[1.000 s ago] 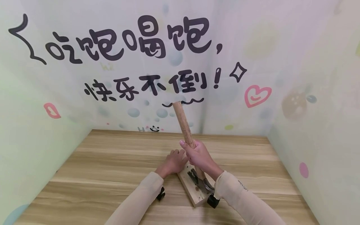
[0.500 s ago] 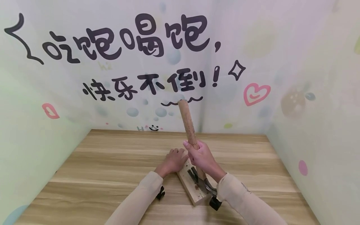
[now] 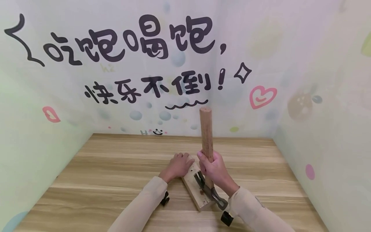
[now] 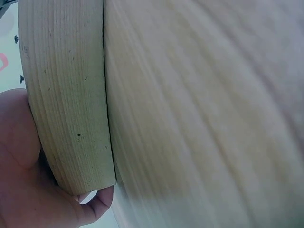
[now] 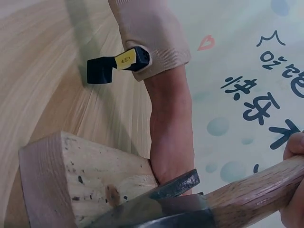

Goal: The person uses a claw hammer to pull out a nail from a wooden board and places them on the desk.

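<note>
The left hand (image 3: 180, 166) grips the far end of a wooden block (image 3: 190, 183), which lies on the table (image 3: 116, 177), running from eleven to five o'clock. To its right, the right hand (image 3: 215, 168) grasps a hammer (image 3: 207, 137), handle toward twelve, head over the block's near part, claw toward eleven, striking face toward four.

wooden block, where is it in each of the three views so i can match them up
Head: the wooden block is below centre, partly covered by the hammer, its far end under the left hand.
Left wrist: the wooden block runs down the left side from the top edge.
Right wrist: the wooden block is lower left, partly behind the hammer.
Shared landmark: the wood-grain tabletop.
</note>
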`<state>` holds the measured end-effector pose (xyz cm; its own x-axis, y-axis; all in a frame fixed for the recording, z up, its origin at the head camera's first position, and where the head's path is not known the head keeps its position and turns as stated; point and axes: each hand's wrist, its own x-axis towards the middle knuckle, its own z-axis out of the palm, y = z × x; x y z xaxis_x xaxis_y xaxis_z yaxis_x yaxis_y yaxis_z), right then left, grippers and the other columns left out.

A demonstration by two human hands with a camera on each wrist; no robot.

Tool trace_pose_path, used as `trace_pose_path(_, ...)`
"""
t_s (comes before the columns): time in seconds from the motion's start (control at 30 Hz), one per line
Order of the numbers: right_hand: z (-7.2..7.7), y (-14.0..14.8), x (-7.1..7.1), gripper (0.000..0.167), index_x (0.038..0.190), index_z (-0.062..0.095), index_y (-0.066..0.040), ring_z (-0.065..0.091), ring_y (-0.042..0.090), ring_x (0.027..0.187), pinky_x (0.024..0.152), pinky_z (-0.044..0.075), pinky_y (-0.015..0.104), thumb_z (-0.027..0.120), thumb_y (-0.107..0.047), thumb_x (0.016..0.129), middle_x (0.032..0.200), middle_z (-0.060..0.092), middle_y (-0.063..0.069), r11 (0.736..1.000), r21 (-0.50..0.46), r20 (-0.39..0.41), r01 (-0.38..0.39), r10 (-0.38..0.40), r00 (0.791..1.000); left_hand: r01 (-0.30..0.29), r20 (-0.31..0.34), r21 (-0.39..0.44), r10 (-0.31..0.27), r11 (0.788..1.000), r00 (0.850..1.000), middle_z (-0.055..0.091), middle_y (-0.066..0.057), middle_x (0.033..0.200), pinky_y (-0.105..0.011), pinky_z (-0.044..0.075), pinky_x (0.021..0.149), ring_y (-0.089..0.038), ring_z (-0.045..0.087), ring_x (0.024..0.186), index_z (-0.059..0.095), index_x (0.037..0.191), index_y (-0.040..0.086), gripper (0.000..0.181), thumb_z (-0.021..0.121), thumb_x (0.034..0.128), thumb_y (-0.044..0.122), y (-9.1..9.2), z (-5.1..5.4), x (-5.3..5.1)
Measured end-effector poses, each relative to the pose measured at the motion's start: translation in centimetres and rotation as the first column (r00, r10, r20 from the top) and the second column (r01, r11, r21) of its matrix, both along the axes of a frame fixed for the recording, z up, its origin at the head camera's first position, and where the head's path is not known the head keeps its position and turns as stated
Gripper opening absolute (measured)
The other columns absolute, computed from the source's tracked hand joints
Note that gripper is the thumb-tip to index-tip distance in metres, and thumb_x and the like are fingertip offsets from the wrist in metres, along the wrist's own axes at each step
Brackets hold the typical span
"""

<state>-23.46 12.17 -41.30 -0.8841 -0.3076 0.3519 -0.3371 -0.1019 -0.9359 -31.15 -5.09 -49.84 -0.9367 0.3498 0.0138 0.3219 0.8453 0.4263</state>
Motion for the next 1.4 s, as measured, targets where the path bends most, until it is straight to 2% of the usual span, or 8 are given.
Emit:
trace_pose_path(0.13, -0.1, 0.4, 0.7, 0.027, 0.083, 0.049, 0.004, 0.041, 0.005, 0.045, 0.04, 0.034, 0.024, 0.052, -0.015, 0.103, 0.05, 0.04, 0.003, 1.0, 0.002, -0.054, 0.017, -0.017, 0.998, 0.007, -0.004, 0.004, -0.007, 1.0, 1.0, 0.056, -0.024, 0.129, -0.055, 0.043, 0.098, -0.039, 0.05, 0.119, 0.051, 0.135, 0.001, 0.052, 0.039, 0.1061, 0.042, 0.0, 0.1, 0.1)
trace_pose_path(0.27, -0.2, 1.0, 1.8, 0.023, 0.081, 0.047, 0.0, 0.039, 0.006, 0.043, 0.037, 0.03, 0.027, 0.052, -0.009, 0.102, 0.05, 0.037, 0.009, 0.995, -0.097, -0.075, 0.024, -0.031, 0.997, 0.003, 0.009, -0.002, -0.003, 1.0, 1.0, 0.054, -0.024, 0.133, -0.055, 0.041, 0.102, -0.04, 0.048, 0.124, 0.05, 0.138, 0.001, 0.055, 0.037, 0.1063, 0.044, 0.1, 0.1, 0.3)
trace_pose_path(0.4, -0.3, 2.1, 2.1, 0.023, 0.08, 0.042, -0.006, 0.026, 0.018, 0.038, 0.033, 0.02, 0.034, 0.045, -0.004, 0.103, 0.051, 0.031, 0.009, 0.958, -0.28, -0.144, -0.059, 0.018, 0.989, 0.002, 0.022, -0.003, -0.002, 1.0, 1.0, 0.051, -0.024, 0.139, -0.055, 0.039, 0.105, -0.041, 0.045, 0.129, 0.047, 0.141, 0.001, 0.058, 0.034, 0.1065, 0.046, -0.1, 0.3, 0.3)
trace_pose_path(0.5, -0.3, 2.7, 1.9, 0.027, 0.077, 0.036, -0.005, 0.019, 0.025, 0.038, 0.031, 0.016, 0.034, 0.038, 0.001, 0.103, 0.051, 0.028, 0.008, 0.926, -0.349, -0.208, -0.144, 0.074, 0.975, 0.007, 0.024, -0.002, -0.007, 1.0, 1.0, 0.05, -0.024, 0.14, -0.054, 0.038, 0.106, -0.041, 0.044, 0.13, 0.047, 0.141, 0.001, 0.058, 0.034, 0.1067, 0.045, -0.2, 0.4, 0.2)
trace_pose_path(0.63, -0.2, 2.7, 2.0, 0.027, 0.077, 0.034, -0.004, 0.019, 0.025, 0.037, 0.031, 0.017, 0.033, 0.035, 0.005, 0.102, 0.051, 0.027, 0.008, 0.92, -0.342, -0.236, -0.19, 0.112, 0.965, 0.013, 0.023, -0.007, -0.013, 1.0, 1.0, 0.051, -0.023, 0.139, -0.052, 0.038, 0.106, -0.04, 0.045, 0.13, 0.047, 0.141, 0.001, 0.058, 0.033, 0.1069, 0.045, -0.2, 0.2, 0.1)
trace_pose_path(0.87, -0.1, 2.6, 2.0, 0.027, 0.076, 0.035, -0.004, 0.019, 0.026, 0.036, 0.03, 0.018, 0.033, 0.038, 0.004, 0.102, 0.051, 0.027, 0.008, 0.935, -0.304, -0.253, -0.184, 0.107, 0.961, 0.013, 0.018, 0.007, -0.013, 1.0, 1.0, 0.051, -0.024, 0.138, -0.054, 0.039, 0.104, -0.04, 0.046, 0.128, 0.048, 0.14, 0.0, 0.057, 0.036, 0.1065, 0.044, -0.1, 0.4, 0.3)
trace_pose_path(1.1, -0.2, 3.0, 1.8, 0.028, 0.076, 0.033, -0.004, 0.018, 0.024, 0.036, 0.03, 0.017, 0.03, 0.032, 0.008, 0.101, 0.05, 0.025, 0.008, 0.906, -0.353, -0.265, -0.232, 0.141, 0.954, 0.0, 0.011, 0.007, 0.0, 1.0, 1.0, 0.052, -0.023, 0.138, -0.054, 0.04, 0.105, -0.039, 0.046, 0.129, 0.049, 0.14, 0.0, 0.057, 0.035, 0.1065, 0.044, -0.1, 0.4, 0.4)
trace_pose_path(1.4, 0.0, 3.3, 1.6, 0.031, 0.074, 0.032, -0.004, 0.019, 0.023, 0.034, 0.029, 0.019, 0.03, 0.029, 0.009, 0.102, 0.049, 0.026, 0.008, 0.892, -0.367, -0.275, -0.263, 0.165, 0.947, -0.011, -0.03, 0.013, 0.011, 1.0, 0.999, 0.055, -0.023, 0.132, -0.053, 0.042, 0.103, -0.037, 0.05, 0.125, 0.05, 0.137, 0.0, 0.053, 0.038, 0.1063, 0.041, 0.0, -0.1, 0.3)
